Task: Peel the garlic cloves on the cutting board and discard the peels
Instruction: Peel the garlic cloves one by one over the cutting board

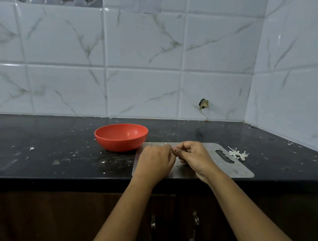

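Head view showed the left hand (154, 162) and right hand (193, 157) curled fingertip to fingertip over the cutting board (237, 169), both pinching what I took for a garlic clove hidden between them, its axis unreadable, with peels (239, 153) lying beyond the right hand's outer side.

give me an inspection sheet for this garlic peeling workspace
surface: black stone countertop, dotted with pale flecks
job's things: flat grey metal cutting board with a slot handle; white papery peels heaped on the countertop off its right end
clutter: round red plastic bowl by the board's far left corner, nothing seen inside
hands: left hand and right hand meet above the board, fingers curled, pinching a likely garlic clove, mostly hidden
cables: nothing seen
surroundings: white marbled wall tiles with a broken hole; dark cabinet doors below
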`<state>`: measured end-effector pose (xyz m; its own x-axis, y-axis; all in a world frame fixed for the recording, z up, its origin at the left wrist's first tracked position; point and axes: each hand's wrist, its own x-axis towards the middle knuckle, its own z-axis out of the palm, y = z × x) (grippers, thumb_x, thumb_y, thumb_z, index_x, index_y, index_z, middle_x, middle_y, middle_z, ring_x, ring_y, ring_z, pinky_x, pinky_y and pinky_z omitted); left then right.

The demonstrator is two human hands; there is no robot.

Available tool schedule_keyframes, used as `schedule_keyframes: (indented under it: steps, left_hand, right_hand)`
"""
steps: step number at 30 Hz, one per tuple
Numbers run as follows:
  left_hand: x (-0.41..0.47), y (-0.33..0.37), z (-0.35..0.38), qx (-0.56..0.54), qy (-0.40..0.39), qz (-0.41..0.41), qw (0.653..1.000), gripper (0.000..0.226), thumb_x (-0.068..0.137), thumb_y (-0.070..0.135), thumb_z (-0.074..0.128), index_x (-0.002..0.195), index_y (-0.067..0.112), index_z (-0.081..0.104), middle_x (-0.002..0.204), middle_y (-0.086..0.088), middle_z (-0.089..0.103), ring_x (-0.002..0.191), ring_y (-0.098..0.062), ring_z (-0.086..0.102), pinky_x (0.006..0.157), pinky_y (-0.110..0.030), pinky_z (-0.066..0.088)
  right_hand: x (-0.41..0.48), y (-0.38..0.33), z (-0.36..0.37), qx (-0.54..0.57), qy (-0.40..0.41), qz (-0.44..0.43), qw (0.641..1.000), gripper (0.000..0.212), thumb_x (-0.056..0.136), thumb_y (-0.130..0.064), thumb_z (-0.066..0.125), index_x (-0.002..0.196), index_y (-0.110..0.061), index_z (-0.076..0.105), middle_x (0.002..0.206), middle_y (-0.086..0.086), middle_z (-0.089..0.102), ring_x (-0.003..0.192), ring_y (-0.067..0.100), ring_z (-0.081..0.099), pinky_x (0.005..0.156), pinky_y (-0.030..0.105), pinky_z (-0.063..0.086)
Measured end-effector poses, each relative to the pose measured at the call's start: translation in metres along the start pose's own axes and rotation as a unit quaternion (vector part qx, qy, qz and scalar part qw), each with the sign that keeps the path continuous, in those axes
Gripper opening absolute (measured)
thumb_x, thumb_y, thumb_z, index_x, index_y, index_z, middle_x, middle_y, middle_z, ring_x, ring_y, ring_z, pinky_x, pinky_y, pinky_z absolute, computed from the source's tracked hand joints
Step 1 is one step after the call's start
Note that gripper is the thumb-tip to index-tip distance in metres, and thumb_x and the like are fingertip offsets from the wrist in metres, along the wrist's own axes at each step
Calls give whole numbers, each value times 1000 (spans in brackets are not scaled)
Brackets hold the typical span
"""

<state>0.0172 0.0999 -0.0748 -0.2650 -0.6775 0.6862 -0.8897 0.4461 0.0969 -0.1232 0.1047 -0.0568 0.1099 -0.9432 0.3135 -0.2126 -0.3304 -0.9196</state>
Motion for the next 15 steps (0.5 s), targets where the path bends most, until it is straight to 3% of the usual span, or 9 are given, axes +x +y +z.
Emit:
schedule_keyframes:
  steps: [6,12,15]
  left_hand:
    - [0,4,-3,4,27,21,999,20,88,24,47,69,19,44,67,-6,59,61,-25,54,61,-33,32]
    - [-1,16,-8,61,48,8,997,18,62,22,61,48,18,51,41,0,49,34,-18,45,45,-22,35]
    - [0,14,-6,71,50,6,996,15,69,21,58,55,16,57,46,-1,54,41,-20,52,49,-24,38]
  right_hand:
    - [2,-1,-1,14,-30,7,999,18,92,-4,61,76,-11,69,54,-10,61,48,-2,49,52,14,40]
    - [5,-1,-2,8,-42,19,999,17,92,-7,62,79,-11,71,57,-8,62,50,0,48,52,16,40]
    - [6,-2,-4,24,-57,33,998,20,93,-9,61,77,-12,71,60,-6,63,51,0,48,54,15,39]
